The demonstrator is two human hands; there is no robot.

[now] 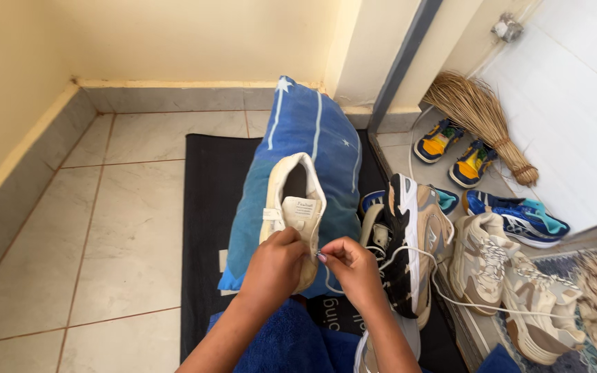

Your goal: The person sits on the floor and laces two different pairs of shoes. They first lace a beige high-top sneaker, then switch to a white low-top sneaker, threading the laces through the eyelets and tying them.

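A cream sneaker (294, 200) rests heel-away on my blue-clad leg (305, 148). My left hand (274, 266) grips the shoe's front part over the tongue. My right hand (350, 266) pinches a white shoelace (443, 290) at the shoe's eyelets; the lace trails right across the other shoes. The toe of the sneaker is hidden under my hands.
A black mat (205, 207) lies on the tiled floor (126, 235). To the right lie a black-and-tan sneaker (409, 235), two beige sneakers (513, 283), blue sneakers (519, 217), small blue-and-orange shoes (454, 148) and a straw broom (485, 121) against a white door.
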